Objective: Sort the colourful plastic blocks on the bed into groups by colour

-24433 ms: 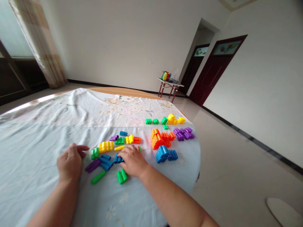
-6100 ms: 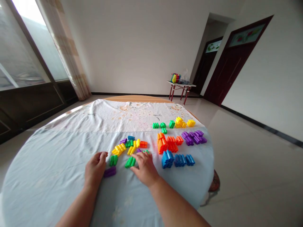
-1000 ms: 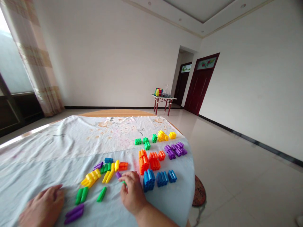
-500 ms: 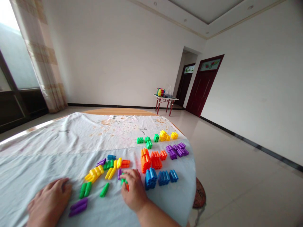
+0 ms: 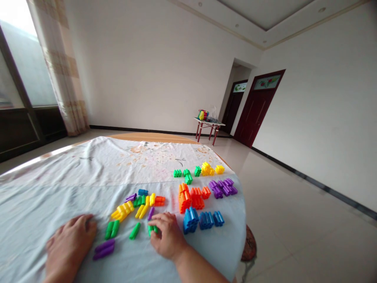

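My right hand (image 5: pixel 167 237) rests on the pale blue tablecloth (image 5: pixel 44 196) with its fingers curled around a small green plastic block (image 5: pixel 152 229). A loose green block (image 5: pixel 134 231) and a purple one (image 5: pixel 150 213) lie just left of it. My left hand (image 5: pixel 69 247) lies flat on the cloth, fingers spread, holding nothing, beside a purple block pair (image 5: pixel 103 249) and a green pair (image 5: pixel 112 229). A mixed cluster of yellow, green, blue and orange blocks (image 5: pixel 138 203) sits beyond both hands.
Sorted groups stand to the right: blue (image 5: pixel 202 219), orange (image 5: pixel 193 195), purple (image 5: pixel 223 188), yellow (image 5: pixel 210 169) and green (image 5: pixel 184 175). The round table's edge drops off at right. A small red-legged table (image 5: pixel 208 127) stands far off near two dark doors.
The view shifted slightly left and down. My right hand drew back toward me and closed on the green block. My left hand slid a little to the right.
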The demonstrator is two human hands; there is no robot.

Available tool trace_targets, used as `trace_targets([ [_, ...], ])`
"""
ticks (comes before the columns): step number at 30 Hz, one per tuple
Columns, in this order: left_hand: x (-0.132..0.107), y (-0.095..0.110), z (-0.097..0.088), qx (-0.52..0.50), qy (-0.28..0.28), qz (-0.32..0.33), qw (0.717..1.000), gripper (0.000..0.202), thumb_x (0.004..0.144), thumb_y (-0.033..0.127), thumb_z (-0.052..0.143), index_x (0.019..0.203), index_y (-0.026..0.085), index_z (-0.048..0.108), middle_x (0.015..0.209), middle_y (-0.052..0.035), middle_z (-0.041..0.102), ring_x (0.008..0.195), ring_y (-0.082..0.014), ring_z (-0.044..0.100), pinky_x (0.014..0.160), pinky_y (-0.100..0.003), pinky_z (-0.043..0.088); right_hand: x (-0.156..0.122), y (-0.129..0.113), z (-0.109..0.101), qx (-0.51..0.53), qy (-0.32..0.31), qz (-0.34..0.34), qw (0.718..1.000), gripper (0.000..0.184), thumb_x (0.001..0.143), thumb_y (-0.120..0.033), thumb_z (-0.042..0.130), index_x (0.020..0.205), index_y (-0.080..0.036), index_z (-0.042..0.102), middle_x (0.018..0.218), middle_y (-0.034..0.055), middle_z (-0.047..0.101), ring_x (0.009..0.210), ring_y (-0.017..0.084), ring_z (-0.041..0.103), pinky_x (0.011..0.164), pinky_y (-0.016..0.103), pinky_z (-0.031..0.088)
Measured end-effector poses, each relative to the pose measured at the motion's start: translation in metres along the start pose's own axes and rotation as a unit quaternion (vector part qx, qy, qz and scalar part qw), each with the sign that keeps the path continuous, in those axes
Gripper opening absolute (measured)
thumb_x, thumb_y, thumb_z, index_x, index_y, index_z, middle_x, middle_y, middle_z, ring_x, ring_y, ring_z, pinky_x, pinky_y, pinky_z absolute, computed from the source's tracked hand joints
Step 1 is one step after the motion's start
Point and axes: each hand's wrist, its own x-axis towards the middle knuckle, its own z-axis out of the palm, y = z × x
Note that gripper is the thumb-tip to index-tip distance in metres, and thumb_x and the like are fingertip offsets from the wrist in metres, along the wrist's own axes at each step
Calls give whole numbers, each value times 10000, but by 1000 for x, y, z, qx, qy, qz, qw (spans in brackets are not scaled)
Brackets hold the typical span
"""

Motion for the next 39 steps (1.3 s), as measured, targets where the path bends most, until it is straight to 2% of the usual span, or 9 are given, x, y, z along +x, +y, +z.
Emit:
trace_targets([
  [3,0,1,0,13,-2,-11,1000,510,834,439,219,1123,200,565,1259,-95,522,1147,-305,441,924,-422,334,0,1,0,2,14,3,1000,367,694,-186,619,1058,-233,617,1092,45,606,1023,192,535,940,340,397],
  [6,0,1,1,12,-2,-9,1000,500,834,437,234,1127,202,565,1256,-93,523,1151,-311,433,924,-428,329,-1,1,1,-4,-10,-1,1000,424,665,-228,662,1086,-232,610,1091,45,610,1007,203,541,929,343,404],
  [11,-1,2,0,5,-3,-11,1000,497,843,425,231,1138,191,556,1255,-98,518,1156,-314,420,933,-425,317,-2,0,-1,0,-43,-19,999,410,661,-176,648,1066,-234,613,1045,22,633,976,184,559,931,335,397],
  [18,-9,10,-5,-8,16,-5,1000,474,851,389,254,1106,157,579,1220,-125,539,1125,-329,438,924,-444,319,-2,3,-6,48,11,-12,999,484,683,-109,601,1157,-197,553,1126,64,600,1063,188,528,964,349,407],
  [24,-13,12,-6,-11,26,-1,1000,453,856,362,266,1110,153,577,1210,-131,543,1128,-314,437,921,-445,326,-3,7,-6,83,23,5,996,483,708,-102,588,1181,-189,536,1124,81,587,1075,204,520,969,383,422],
  [28,-12,12,-3,-12,30,-13,999,438,837,363,294,1096,168,588,1208,-126,549,1131,-328,436,925,-452,329,-5,8,-5,79,34,19,996,478,720,-143,642,1184,-185,535,1086,88,583,1048,214,521,945,398,434],
  [34,-11,11,-3,-19,38,-12,999,440,837,362,285,1081,172,598,1193,-135,558,1119,-333,450,923,-465,337,-5,7,-5,61,20,52,997,477,661,-208,752,1110,-203,592,995,72,574,981,222,533,896,387,455],
  [39,-11,13,-3,-20,35,-13,999,440,835,366,286,1070,179,607,1187,-127,564,1115,-332,451,918,-461,342,-5,5,-6,53,7,67,996,431,670,-246,754,1076,-202,615,969,70,576,956,219,540,877,375,462],
])
